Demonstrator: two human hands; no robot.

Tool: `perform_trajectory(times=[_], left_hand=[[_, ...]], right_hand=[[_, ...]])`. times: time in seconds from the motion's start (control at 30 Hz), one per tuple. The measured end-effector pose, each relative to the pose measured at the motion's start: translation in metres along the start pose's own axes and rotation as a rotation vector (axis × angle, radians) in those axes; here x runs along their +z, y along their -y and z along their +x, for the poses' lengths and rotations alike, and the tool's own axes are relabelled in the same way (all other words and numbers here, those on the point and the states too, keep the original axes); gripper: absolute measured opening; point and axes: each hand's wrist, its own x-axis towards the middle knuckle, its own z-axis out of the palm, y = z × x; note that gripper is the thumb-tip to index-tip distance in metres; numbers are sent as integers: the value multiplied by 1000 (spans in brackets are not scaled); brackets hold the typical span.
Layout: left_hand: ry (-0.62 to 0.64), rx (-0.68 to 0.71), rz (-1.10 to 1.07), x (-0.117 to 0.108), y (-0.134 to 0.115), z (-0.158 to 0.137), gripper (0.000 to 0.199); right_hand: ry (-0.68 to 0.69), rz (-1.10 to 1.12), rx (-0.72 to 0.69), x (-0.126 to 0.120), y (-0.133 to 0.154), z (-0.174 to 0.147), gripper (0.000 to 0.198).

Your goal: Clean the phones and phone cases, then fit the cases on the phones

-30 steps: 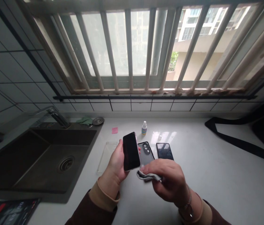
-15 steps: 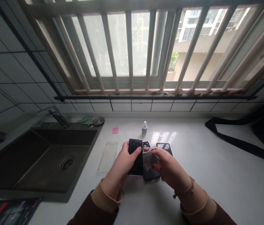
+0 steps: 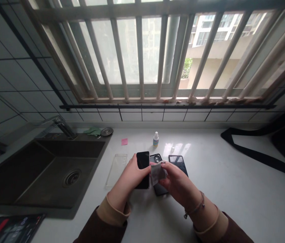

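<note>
In the head view, toward six o'clock from centre, gripping a black phone (image 3: pixel 143 159) in the left hand (image 3: pixel 132 173), apparently for steadiness. At its three o'clock edge, pinching a grey cloth (image 3: pixel 158 173) in the right hand (image 3: pixel 174 176). Close together there; cannot tell whether touching. Around, with a clear case (image 3: pixel 116 169) at nine, bottle (image 3: pixel 155 140) at one, second phone (image 3: pixel 178 162) at three, seemingly spaced for elbow room.

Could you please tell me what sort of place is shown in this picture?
It looks like a home kitchen, though I cannot be certain. A dark sink with a drain is set into a white counter, a faucet stands behind it, and tiles line the wall below a barred window.
</note>
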Motion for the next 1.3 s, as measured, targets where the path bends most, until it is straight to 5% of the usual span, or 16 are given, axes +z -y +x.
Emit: perform_trajectory(times=[0.2, 0.37, 0.53, 0.97, 1.3], left_hand=[[-187, 162, 506, 1, -7, 2, 39], [-422, 209, 1042, 11, -4, -1, 52], [-495, 220, 1355, 18, 0, -7, 52], [-501, 215, 1495, 18, 10, 0, 54], [-503, 161, 1467, 20, 13, 4, 54]], right_hand=[[4, -195, -53, 0, -2, -1, 40], [-141, -529, -198, -11, -6, 4, 42], [-165, -584, -250, -20, -9, 9, 40], [-200, -900, -350, -18, 0, 6, 30], [-310, -1581, -391, -30, -9, 13, 25]])
